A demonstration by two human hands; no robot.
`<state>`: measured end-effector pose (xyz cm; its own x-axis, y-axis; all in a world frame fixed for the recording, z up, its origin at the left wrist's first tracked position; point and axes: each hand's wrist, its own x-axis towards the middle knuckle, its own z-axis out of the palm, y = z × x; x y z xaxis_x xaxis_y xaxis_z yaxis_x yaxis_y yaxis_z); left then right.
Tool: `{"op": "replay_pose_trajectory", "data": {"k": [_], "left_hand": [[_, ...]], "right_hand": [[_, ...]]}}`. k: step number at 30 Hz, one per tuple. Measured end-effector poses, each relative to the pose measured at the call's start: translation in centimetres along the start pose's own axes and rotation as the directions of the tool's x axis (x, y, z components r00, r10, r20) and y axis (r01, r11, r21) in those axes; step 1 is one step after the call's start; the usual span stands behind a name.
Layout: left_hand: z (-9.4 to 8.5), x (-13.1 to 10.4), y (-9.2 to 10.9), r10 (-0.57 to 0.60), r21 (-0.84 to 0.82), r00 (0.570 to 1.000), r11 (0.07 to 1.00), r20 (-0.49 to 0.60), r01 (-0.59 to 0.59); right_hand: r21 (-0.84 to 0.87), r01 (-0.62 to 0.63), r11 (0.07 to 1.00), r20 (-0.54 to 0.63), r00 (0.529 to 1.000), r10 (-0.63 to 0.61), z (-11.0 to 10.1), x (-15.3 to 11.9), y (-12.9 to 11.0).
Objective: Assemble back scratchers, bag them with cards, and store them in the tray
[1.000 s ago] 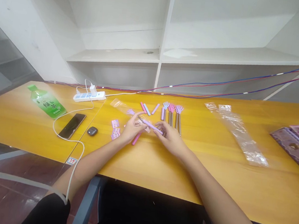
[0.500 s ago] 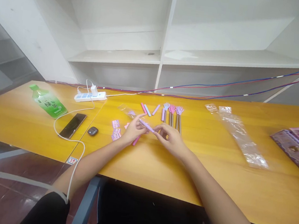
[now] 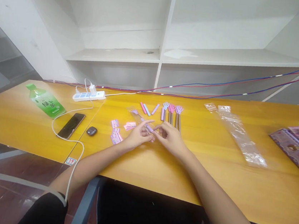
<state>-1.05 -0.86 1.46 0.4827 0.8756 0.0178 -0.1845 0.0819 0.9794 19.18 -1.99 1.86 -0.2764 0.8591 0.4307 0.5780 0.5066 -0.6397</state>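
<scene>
A purple back scratcher [image 3: 148, 127] in a clear plastic sleeve lies slantwise between my hands, its small claw head [image 3: 134, 111] pointing away to the left. My left hand [image 3: 139, 136] is closed around the sleeve from the left, thumb below and forefinger above. My right hand [image 3: 168, 135] pinches the near end of the sleeve, where the fingertips of both hands almost meet. Just beyond my right hand lie several back scratchers with blue, pink and purple claw heads [image 3: 172, 108]. Loose coloured handles [image 3: 144, 109] lie behind my left hand.
Printed cards [image 3: 115, 132] lie left of my left hand, near a black earbud case [image 3: 91, 131], phone [image 3: 71, 125] and green bottle [image 3: 45, 101]. A white cable runs to the power strip [image 3: 89, 96]. Empty clear sleeves [image 3: 240, 136] and a purple box [image 3: 291, 148] are at right.
The back scratcher has tilted steeper, its near end coming toward me. My left hand has shifted down and right, nearer my right hand. The pink handle beneath my left hand no longer shows.
</scene>
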Motion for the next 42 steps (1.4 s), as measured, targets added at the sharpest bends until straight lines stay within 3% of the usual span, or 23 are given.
{"op": "replay_pose_trajectory", "data": {"k": [4,9,20,23,29,36,42], "left_hand": [[-0.3,0.1,-0.3,-0.001,-0.029,1.000,1.000,0.017,0.001],[-0.2,0.1,-0.3,-0.012,-0.102,1.000,0.995,0.001,0.012],[-1.1,1.0,0.7,-0.133,-0.264,0.985,0.959,-0.111,0.100],[-1.3,1.0,0.7,-0.147,-0.254,0.980,0.961,-0.134,0.109],[-1.4,1.0,0.1,-0.118,-0.157,0.987,0.983,-0.111,0.100],[-1.5,1.1,-0.6,-0.072,-0.083,0.988,0.995,-0.140,0.061],[-1.5,1.2,-1.1,-0.033,-0.068,0.993,0.997,-0.115,0.026]], "right_hand": [[-0.010,-0.025,1.000,0.007,1.000,0.025,0.0,0.0,0.0],[0.074,-0.030,0.997,0.102,0.995,0.022,-0.6,-0.1,-0.3],[0.199,0.103,0.975,0.155,0.979,-0.135,-1.1,-0.1,-0.5],[0.187,0.131,0.974,0.175,0.971,-0.164,-1.1,-0.2,-0.5],[0.143,0.153,0.978,0.084,0.983,-0.166,-0.8,-0.2,-0.3],[0.181,0.187,0.965,0.131,0.968,-0.212,-0.5,-0.1,-0.1],[0.201,0.080,0.976,0.070,0.993,-0.096,0.4,0.0,0.3]]}}
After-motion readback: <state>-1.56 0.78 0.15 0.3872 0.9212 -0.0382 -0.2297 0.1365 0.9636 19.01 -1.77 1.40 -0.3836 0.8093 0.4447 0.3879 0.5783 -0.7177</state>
